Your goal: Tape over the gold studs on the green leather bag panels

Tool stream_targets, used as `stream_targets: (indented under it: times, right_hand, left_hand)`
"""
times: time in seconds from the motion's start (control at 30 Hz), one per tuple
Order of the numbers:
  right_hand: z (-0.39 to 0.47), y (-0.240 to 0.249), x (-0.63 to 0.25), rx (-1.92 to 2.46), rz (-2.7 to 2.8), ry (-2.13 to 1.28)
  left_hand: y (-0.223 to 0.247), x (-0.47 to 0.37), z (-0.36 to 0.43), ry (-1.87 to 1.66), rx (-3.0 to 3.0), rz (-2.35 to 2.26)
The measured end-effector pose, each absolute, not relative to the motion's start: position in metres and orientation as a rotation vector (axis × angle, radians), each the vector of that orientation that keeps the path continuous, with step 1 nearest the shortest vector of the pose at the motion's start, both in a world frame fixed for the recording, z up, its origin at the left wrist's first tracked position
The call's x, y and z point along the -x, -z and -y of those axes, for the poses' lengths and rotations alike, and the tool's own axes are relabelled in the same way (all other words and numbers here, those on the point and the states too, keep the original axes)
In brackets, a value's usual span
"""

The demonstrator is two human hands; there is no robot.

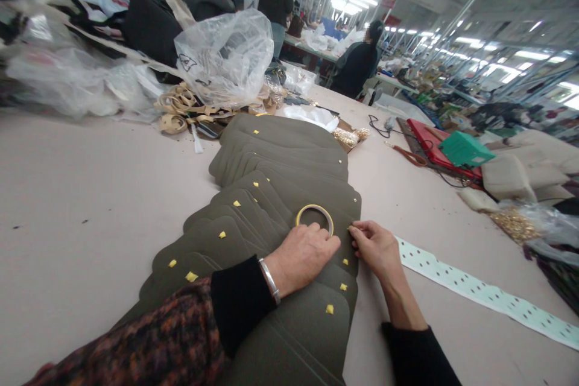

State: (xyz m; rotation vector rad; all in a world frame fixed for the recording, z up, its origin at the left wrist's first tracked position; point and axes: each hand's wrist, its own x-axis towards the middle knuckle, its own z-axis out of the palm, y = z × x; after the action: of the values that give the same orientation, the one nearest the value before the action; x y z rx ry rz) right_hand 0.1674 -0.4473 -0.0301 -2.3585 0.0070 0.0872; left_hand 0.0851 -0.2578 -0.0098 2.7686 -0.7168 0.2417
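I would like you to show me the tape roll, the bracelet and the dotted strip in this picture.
Tape roll (314, 207): head view, far side of its ring.
Bracelet (270, 280): head view, middle of its band.
Dotted strip (487, 294): head view, middle of its visible length.

On the left a mottled sleeve (167, 329), dark with rusty orange-brown flecks, is being worn with a wide black cuff (239, 298), a narrow silver bangle (270, 281) is being worn between cuff and left hand (301, 257), and behind the right hand (377, 249) a plain black sleeve (418, 354) is being worn.
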Motion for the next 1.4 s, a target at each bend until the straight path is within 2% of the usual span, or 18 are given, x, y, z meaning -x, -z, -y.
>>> stream_targets:
  times: [0.13, 0.27, 0.4, 0.67, 0.83, 1.07, 1.2, 1.4]
  right_hand:
    - [0.458, 0.031, -0.162, 2.163, 0.034, -0.007]
    - [0.463, 0.03, -0.154, 2.456, 0.6, 0.363]
    - [0.456, 0.034, -0.156, 2.603, 0.854, 0.387]
    - [0.44, 0.023, -0.191, 2.801, 0.302, 0.069]
    - [0.447, 0.011, -0.194, 2.766, 0.36, -0.078]
    - [0.458, -0.002, -0.151, 2.686, 0.553, -0.263]
    - [0.46, -0.003, -0.138, 2.566, 0.552, -0.294]
    - [0.465, -0.006, -0.125, 2.525, 0.617, -0.528]
  left_hand:
    - [0.01, -0.086, 0.257, -0.249, -2.77, 0.728]
    - [0.01, -0.086, 0.257, -0.276, -2.78, 0.735]
    - [0.009, -0.087, 0.256, -0.251, -2.791, 0.719]
    - [0.006, -0.088, 0.255, -0.221, -2.796, 0.752]
    - [0.003, -0.088, 0.255, -0.284, -2.784, 0.775]
    - [-0.003, -0.085, 0.254, -0.298, -2.733, 0.839]
    - [-0.002, -0.086, 0.252, -0.305, -2.732, 0.803]
    - [0.007, -0.087, 0.252, -0.386, -2.538, 0.721]
